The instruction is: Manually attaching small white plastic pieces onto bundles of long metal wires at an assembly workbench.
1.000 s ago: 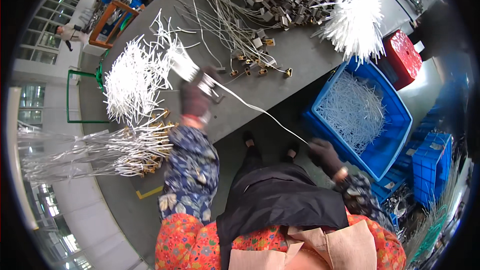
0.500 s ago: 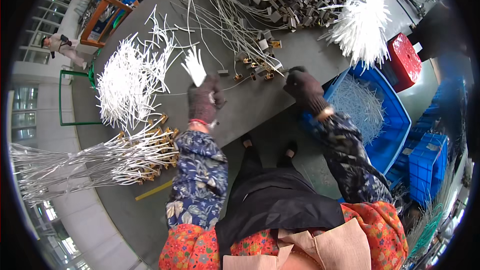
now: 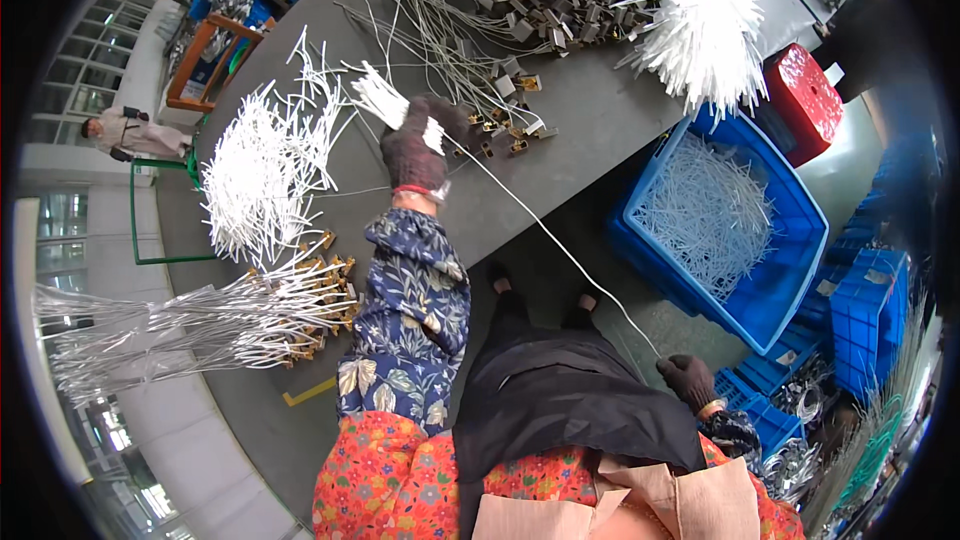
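Over the table [image 3: 590,130], left hand [image 3: 418,140] grips white tubes [image 3: 378,95]. Off the edge, right hand [image 3: 688,380] pinches a strand [image 3: 560,245] running between both, not yet let go; a loose tube heap [image 3: 255,170] lies untaken.

No words, brands, numbers or signs can be read. A small pale patch that may be a label sits on the upright blue crate [image 3: 868,330] at the right, and another pale patch [image 3: 826,288] shows on the blue crates just left of it, both too small and blurred for any lettering to be made out. A plain white patch [image 3: 834,73] stands at the edge of the red seat-like block [image 3: 808,100] beyond the big blue bin [image 3: 795,315], and whether it is a tag, and whether anything is printed on it, cannot be told.
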Available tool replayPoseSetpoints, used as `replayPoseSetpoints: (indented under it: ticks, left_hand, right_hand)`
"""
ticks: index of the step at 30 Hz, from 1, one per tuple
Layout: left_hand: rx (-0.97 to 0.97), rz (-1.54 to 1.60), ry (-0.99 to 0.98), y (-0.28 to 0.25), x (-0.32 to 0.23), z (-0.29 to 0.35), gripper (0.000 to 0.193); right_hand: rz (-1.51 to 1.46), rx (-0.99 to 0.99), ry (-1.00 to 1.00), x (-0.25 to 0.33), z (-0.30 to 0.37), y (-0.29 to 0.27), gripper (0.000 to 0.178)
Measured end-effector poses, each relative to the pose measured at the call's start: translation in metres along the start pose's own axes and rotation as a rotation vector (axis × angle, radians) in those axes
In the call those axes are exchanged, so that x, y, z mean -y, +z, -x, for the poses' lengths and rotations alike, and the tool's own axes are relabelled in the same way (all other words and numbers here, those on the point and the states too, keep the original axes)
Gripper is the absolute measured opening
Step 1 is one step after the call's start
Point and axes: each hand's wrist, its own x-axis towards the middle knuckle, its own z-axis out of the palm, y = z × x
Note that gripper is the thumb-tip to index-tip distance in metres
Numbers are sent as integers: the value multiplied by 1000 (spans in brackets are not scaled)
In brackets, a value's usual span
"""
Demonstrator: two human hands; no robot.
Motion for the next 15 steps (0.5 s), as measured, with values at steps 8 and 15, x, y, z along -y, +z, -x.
replayPoseSetpoints:
  ticks: [8, 15]
  left_hand:
    - [40, 95, 17, 18, -56, -11, 28]
    - [40, 116, 49, 10, -74, -3, 26]
  right_hand:
    - [-197, 12, 2, 16, -7, 3, 42]
    - [-278, 31, -55, 10, -6, 12, 40]
